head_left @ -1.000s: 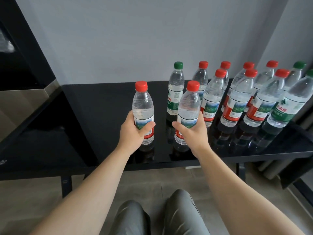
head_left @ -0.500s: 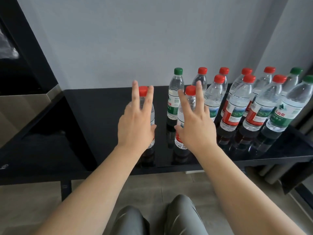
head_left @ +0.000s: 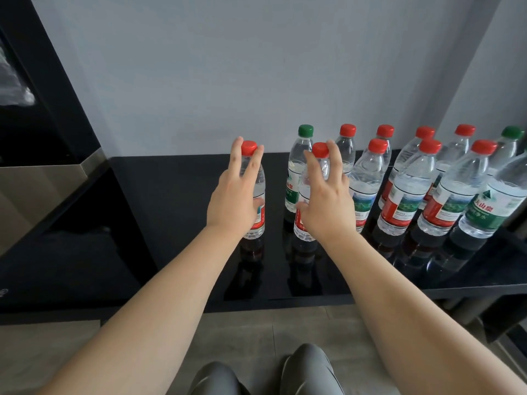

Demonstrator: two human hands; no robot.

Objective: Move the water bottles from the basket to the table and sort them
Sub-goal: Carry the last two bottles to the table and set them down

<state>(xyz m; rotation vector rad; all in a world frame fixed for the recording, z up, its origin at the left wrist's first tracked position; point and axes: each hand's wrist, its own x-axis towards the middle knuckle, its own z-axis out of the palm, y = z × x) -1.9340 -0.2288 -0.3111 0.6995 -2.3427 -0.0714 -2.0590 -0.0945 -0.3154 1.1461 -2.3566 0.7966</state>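
left hand (head_left: 232, 203) and right hand (head_left: 325, 208) outstretched

Left hand (head_left: 232, 199) and right hand (head_left: 325, 206): both bare. Left forearm (head_left: 159, 309) and right forearm (head_left: 399, 303): bare along whole visible length, to near edge of view. Trousers (head_left: 309, 372): grey, smooth plain cloth, faint sheen, soft folds. Seen only over two rounded knees at near edge, centre. Left knee (head_left: 216, 379) shows less than right.
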